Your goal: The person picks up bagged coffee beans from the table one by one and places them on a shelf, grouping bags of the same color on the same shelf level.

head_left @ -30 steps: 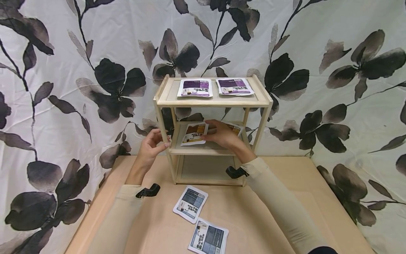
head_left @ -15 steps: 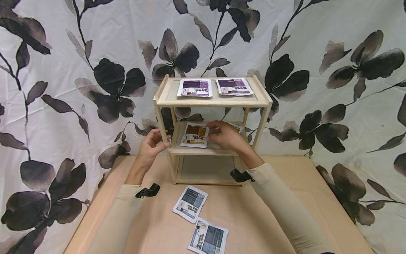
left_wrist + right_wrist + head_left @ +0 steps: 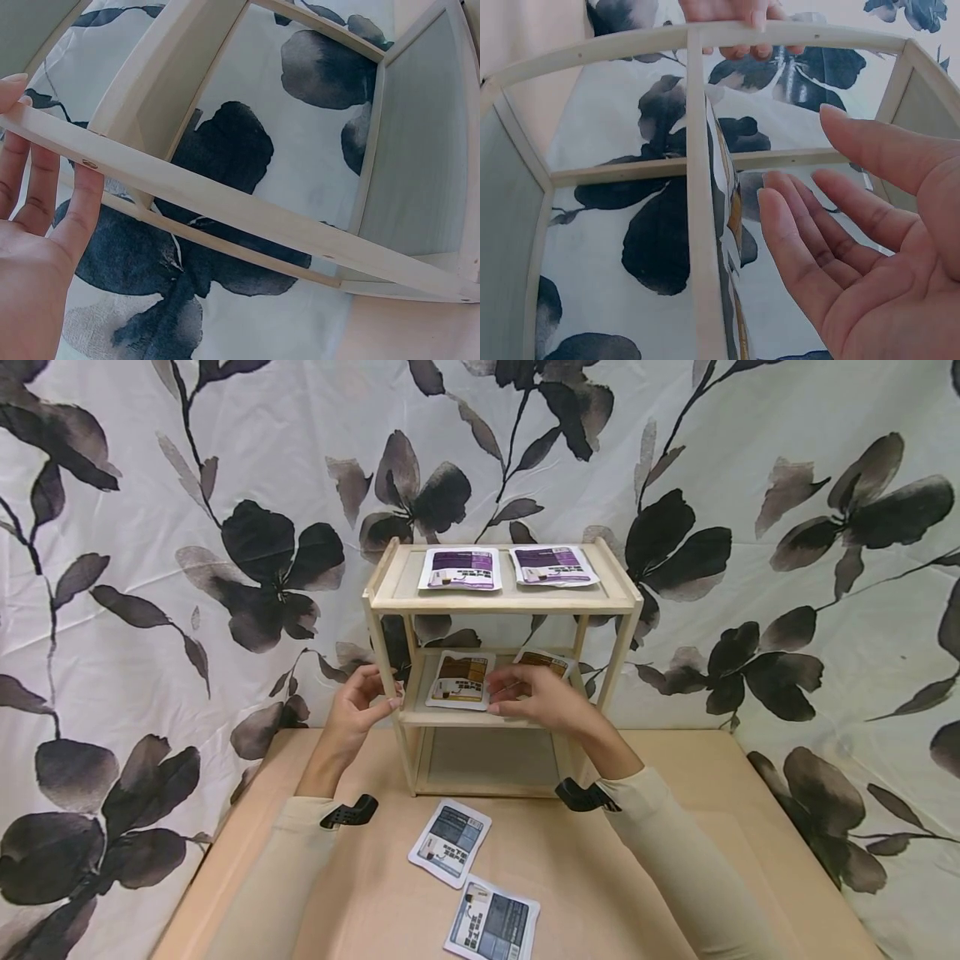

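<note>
A small three-tier wooden shelf rack (image 3: pixel 510 607) stands at the back of the table. My left hand (image 3: pixel 356 706) holds its left front post (image 3: pixel 225 199), thumb on one side and fingers on the other. On the middle tier lies a brown-and-white packet (image 3: pixel 459 681). Just right of it is my right hand (image 3: pixel 543 697), fingers extended and slightly bent, with nothing in its grasp. The right wrist view shows a gap between thumb and fingers. Behind that hand, a second brown packet (image 3: pixel 546 658) is partly covered.
Two purple packets, one on the left (image 3: pixel 461 568) and one on the right (image 3: pixel 555 565), lie on the top tier. On the table (image 3: pixel 360 877) in front are two blue-grey packets, an upper one (image 3: pixel 451 843) and a lower one (image 3: pixel 492 920). A floral cloth (image 3: pixel 300 460) hangs behind.
The left brown packet has straightened and come slightly toward the tier's front. My right hand has let go of it and drawn a little back and down. The left hand stays put.
</note>
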A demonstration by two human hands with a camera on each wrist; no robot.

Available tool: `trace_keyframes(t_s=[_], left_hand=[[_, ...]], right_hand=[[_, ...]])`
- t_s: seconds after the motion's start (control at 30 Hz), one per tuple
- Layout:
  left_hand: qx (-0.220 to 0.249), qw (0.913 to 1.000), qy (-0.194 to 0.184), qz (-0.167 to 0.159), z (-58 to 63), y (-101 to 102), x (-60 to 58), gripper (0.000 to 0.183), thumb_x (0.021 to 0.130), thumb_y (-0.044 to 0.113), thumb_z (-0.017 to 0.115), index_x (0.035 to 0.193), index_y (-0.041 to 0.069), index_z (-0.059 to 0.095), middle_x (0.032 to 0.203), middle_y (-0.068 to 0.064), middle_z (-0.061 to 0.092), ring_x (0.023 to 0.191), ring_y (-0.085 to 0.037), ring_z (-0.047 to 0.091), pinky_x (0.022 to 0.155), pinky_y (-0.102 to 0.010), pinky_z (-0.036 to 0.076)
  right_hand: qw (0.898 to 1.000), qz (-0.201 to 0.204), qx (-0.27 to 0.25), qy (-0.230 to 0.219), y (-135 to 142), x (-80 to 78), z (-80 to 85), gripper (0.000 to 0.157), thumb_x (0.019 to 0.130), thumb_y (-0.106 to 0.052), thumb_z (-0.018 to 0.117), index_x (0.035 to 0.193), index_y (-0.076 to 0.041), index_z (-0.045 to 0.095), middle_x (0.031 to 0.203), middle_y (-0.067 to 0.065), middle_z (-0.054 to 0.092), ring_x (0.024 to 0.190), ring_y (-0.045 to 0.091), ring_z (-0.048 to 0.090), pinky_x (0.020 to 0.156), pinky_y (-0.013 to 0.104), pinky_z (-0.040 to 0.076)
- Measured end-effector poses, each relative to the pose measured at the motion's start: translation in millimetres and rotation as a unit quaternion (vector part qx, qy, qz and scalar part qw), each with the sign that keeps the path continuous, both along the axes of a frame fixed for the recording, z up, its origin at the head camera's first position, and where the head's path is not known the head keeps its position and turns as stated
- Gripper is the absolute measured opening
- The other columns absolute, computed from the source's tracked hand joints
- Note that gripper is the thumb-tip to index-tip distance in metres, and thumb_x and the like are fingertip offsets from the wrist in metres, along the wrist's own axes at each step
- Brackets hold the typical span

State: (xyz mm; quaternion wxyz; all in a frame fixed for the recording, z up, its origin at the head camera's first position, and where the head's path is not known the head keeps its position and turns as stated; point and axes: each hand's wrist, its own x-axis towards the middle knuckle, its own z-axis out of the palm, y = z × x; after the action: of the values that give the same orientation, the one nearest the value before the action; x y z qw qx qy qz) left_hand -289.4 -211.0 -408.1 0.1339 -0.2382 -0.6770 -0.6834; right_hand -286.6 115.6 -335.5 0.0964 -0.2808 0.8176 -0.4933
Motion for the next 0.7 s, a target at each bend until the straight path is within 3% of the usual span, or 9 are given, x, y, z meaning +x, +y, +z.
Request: trace_keyframes(t_s=[0.2, 0.47, 0.7], left_hand=[[0.001, 1.0, 0.001, 0.002, 0.0, -0.2, -0.3, 0.044, 0.088, -0.01, 0.07, 0.126, 0.012, 0.062, 0.105, -0.008, 0.066, 0.102, -0.019, 0.061, 0.089, -0.03, 0.049], [0.001, 1.0, 0.006, 0.002, 0.1, 0.1, -0.1, 0.044, 0.088, -0.01, 0.07, 0.123, 0.014, 0.061, 0.108, -0.016, 0.065, 0.102, -0.019, 0.061, 0.091, -0.033, 0.048], [-0.002, 1.0, 0.004, 0.004, 0.7, 0.9, 1.8, 0.044, 0.088, -0.009, 0.07, 0.124, 0.014, 0.062, 0.11, -0.029, 0.06, 0.101, -0.019, 0.061, 0.089, -0.032, 0.049]], right_hand=[[0.999, 0.037, -0.017, 0.003, 3.2, 6.3, -8.5, 0.047, 0.091, -0.006, 0.075, 0.134, 0.006, 0.059, 0.121, 0.02, 0.068, 0.109, 0.028, 0.067, 0.086, 0.028, 0.056], [0.998, 0.064, -0.006, 0.005, 4.8, 15.1, -17.2, 0.047, 0.09, -0.012, 0.078, 0.132, 0.001, 0.061, 0.117, 0.015, 0.071, 0.107, 0.024, 0.068, 0.087, 0.03, 0.056], [0.993, 0.117, -0.01, -0.032, 8.4, 23.1, -22.8, 0.048, 0.09, -0.01, 0.077, 0.135, -0.003, 0.061, 0.123, 0.012, 0.068, 0.114, 0.028, 0.067, 0.094, 0.035, 0.055]])
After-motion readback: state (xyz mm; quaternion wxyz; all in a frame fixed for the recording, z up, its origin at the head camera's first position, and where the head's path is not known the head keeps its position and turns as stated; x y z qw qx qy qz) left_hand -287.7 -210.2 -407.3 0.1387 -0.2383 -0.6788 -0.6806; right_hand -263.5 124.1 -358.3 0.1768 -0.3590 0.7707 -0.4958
